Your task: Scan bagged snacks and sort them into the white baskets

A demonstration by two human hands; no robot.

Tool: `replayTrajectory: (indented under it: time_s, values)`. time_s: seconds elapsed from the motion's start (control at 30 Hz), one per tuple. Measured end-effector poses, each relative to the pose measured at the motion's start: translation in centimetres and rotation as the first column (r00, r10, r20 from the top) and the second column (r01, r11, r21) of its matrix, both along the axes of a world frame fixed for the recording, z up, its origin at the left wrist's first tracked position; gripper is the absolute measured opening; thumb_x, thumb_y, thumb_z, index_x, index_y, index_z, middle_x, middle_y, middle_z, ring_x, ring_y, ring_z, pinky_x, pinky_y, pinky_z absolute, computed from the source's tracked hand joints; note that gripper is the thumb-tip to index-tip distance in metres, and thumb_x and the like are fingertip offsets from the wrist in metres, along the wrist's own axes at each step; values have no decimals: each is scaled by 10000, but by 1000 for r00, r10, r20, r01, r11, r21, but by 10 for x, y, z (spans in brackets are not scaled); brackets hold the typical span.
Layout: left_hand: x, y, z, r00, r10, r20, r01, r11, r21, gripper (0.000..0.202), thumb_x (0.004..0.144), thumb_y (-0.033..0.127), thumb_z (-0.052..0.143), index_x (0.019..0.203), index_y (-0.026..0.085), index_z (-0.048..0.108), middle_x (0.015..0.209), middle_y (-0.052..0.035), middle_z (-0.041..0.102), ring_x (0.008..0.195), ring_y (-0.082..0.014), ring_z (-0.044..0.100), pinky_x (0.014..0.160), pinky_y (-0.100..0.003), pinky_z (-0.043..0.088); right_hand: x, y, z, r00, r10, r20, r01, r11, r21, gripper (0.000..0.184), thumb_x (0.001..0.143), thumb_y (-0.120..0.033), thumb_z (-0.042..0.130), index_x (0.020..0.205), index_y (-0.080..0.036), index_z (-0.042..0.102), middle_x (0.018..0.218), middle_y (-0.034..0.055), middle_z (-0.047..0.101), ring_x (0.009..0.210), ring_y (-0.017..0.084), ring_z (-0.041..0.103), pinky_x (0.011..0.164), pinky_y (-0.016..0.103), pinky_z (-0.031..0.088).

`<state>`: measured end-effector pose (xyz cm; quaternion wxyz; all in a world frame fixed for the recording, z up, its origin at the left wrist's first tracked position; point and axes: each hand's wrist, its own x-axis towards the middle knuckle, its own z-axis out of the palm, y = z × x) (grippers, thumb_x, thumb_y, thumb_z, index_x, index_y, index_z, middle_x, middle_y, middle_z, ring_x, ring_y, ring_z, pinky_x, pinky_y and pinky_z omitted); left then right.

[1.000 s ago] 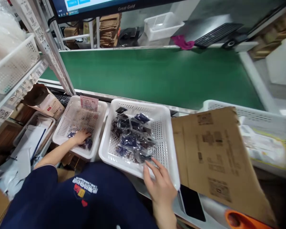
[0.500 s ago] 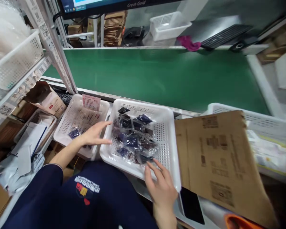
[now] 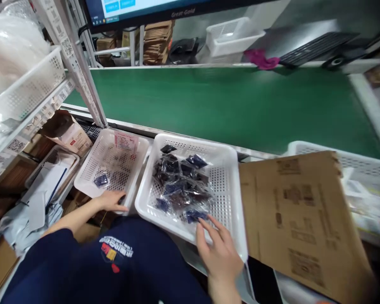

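Observation:
My left hand [image 3: 111, 201] lies on the near rim of a small white basket [image 3: 82, 180], fingers stretched along the edge. That basket holds a blue packet [image 3: 101, 180] and a pink card [image 3: 126, 141]. My right hand [image 3: 220, 247] is open with fingers spread. Its fingertips reach over the near rim of a larger white basket [image 3: 225, 198] and touch the nearest of several dark blue and brown packets in clear bags [image 3: 180, 185].
A flat cardboard sheet [image 3: 304, 215] leans over another white basket [image 3: 361, 158] at the right. A green conveyor belt [image 3: 224, 101] runs behind the baskets, with a monitor [image 3: 145, 6] above. At left stand a shelf rack [image 3: 79, 71] and an opened carton [image 3: 66, 131].
My left hand left the packets in the small basket, swung toward the large basket, then dropped back onto the small basket's near rim. My right hand stayed at the large basket's near edge.

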<state>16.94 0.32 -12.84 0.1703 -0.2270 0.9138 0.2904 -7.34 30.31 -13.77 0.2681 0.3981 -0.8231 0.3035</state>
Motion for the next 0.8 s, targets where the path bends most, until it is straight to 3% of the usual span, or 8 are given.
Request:
replayTrajectory:
  time_s: [0.17, 0.23, 0.37, 0.4, 0.5, 0.57, 0.7, 0.8]
  values:
    - [9, 7, 16, 994, 28, -102, -29, 999, -15, 269, 999, 371, 631, 1189, 210, 732, 1157, -130, 766, 1105, -315, 733, 976, -445, 607, 1, 2, 0, 999, 9, 32, -9, 1000, 5, 167, 1039, -268, 662, 1010, -159, 785, 1162, 67, 800, 886, 158, 769, 585, 227, 502]
    - [5, 8, 22, 937, 163, -310, -182, 983, -36, 307, 1032, 407, 558, 1205, 204, 708, 1165, -137, 757, 1090, -293, 732, 982, -451, 611, 2, 2, 0, 1000, 5, 29, -6, 1000, 20, 161, 1036, -263, 666, 1009, -159, 787, 1159, 63, 802, 854, 148, 764, 566, 226, 490]
    - [-46, 27, 40, 341, 354, -871, -594, 799, 92, 481, 1055, 569, 487, 1305, 181, 625, 1210, -164, 715, 1148, -279, 711, 1025, -458, 603, 0, 0, -2, 1000, 17, 12, -18, 1000, 23, 146, 1026, -263, 687, 1029, -161, 792, 1174, 61, 798, 779, 131, 748, 563, 228, 493]
    - [-65, 33, 44, 292, 303, -907, -574, 814, 88, 528, 1060, 604, 455, 1342, 183, 607, 1236, -174, 705, 1187, -280, 699, 1057, -460, 591, -1, 0, -2, 1000, 22, 18, -22, 1000, 16, 145, 1025, -265, 690, 1032, -163, 792, 1179, 61, 796, 782, 131, 749, 555, 228, 488]
    - [-109, 39, 53, 529, 15, -848, -157, 984, -80, 727, 1008, 747, 463, 1473, 196, 558, 1432, -194, 638, 1400, -323, 591, 1227, -512, 480, -3, 3, -1, 997, 61, 47, -61, 998, -6, 174, 1040, -281, 663, 1040, -154, 783, 1185, 89, 787, 875, 171, 767, 596, 243, 520]
    - [-114, 25, 52, 651, -96, -753, 10, 993, -117, 800, 989, 750, 500, 1555, 184, 492, 1565, -196, 547, 1507, -348, 488, 1305, -539, 381, -2, 9, -2, 993, 82, 87, -80, 996, -27, 203, 1055, -283, 627, 1063, -141, 772, 1202, 122, 775, 971, 218, 770, 724, 283, 580]
    - [-60, -40, 33, 859, 277, -431, -393, 896, -205, 639, 1035, 429, 548, 1571, 101, 432, 1612, -252, 469, 1547, -354, 428, 1319, -483, 345, 6, 20, -5, 987, 75, 141, -64, 995, -80, 198, 1057, -257, 605, 1090, -138, 760, 1227, 145, 761, 1031, 237, 766, 900, 340, 609]
    - [-4, -82, 15, 866, 483, 131, -398, 824, -404, 810, 941, 276, 694, 1623, 70, 309, 1601, -308, 448, 1529, -388, 446, 1241, -467, 416, 10, 19, -6, 993, 58, 104, -54, 998, -42, 156, 1041, -223, 626, 1069, -156, 765, 1214, 120, 777, 962, 201, 778, 864, 301, 616]
